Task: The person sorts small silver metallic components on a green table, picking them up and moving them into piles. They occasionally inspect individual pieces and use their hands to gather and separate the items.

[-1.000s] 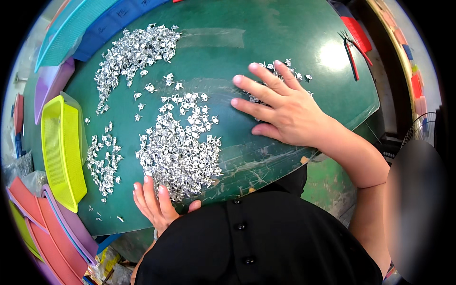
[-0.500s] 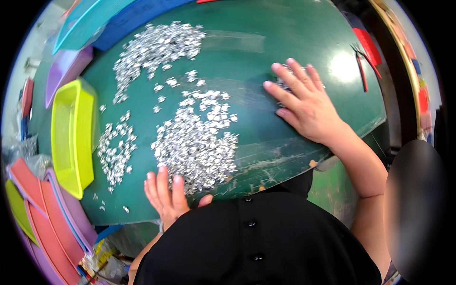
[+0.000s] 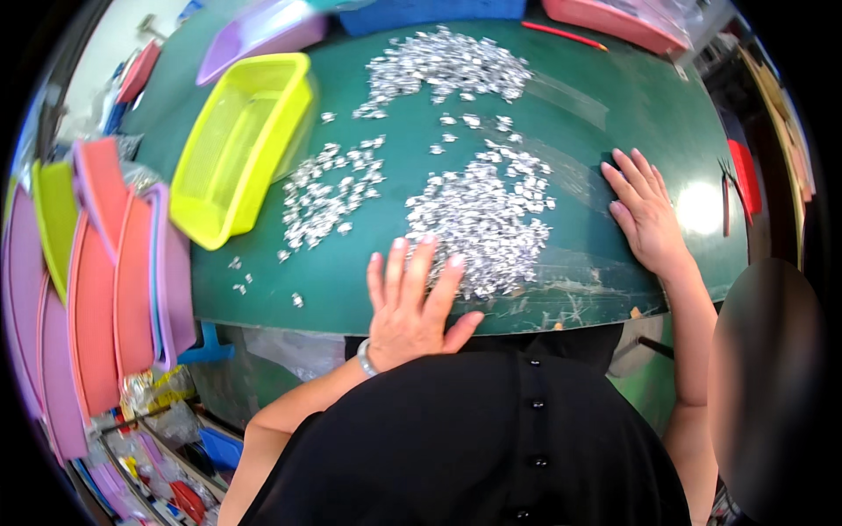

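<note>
My left hand [image 3: 408,307] lies palm down with fingers spread at the near left edge of a heap of small silvery metal pieces [image 3: 482,228]. Its fingertips touch the heap's border, and a pale bracelet [image 3: 366,358] circles the wrist. Off to the right, my right hand [image 3: 647,219] rests palm down on the green table [image 3: 605,289], fingers stretched out. Whatever is under its palm is hidden. A looser patch of the same pieces [image 3: 329,195] spreads on the left, and another heap [image 3: 447,63] sits farther back.
A yellow-green plastic bin [image 3: 281,131] stands left of the pieces. Purple [image 3: 254,42], blue [image 3: 430,14] and pink [image 3: 614,24] bins line the far side, near a red pencil [image 3: 566,37]. Red-handled pliers [image 3: 728,200] lie at the right edge. Stacked bins [image 3: 92,289] rise at the left.
The view has swung left, so the table appears shifted rightward. My left hand reaches farther in along the near heap. Metal pieces showed around my right hand's fingers before; none show there now.
</note>
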{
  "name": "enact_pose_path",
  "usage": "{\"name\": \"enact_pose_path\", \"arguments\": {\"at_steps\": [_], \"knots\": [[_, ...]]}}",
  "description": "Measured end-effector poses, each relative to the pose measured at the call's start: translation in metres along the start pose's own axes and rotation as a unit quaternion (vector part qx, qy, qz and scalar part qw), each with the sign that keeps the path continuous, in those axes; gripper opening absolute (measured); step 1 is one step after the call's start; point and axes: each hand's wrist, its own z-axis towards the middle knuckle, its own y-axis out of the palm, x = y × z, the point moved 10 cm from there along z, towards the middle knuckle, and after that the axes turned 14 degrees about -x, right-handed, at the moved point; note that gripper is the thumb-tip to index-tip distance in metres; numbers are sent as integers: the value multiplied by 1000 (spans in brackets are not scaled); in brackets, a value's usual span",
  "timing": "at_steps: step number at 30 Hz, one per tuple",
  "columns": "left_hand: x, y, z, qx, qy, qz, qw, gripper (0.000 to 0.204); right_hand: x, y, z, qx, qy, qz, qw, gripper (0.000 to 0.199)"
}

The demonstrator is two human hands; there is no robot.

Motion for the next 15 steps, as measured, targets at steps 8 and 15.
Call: {"name": "enact_pose_path", "arguments": {"at_steps": [8, 15], "knots": [[-2, 0, -8, 77, 60, -130, 987, 80, 28, 22, 9, -18, -1, -98, 995, 53], [-12, -16, -46, 126, 70, -130, 981, 79, 24, 31, 9, -77, 56, -164, 982, 56]]}}
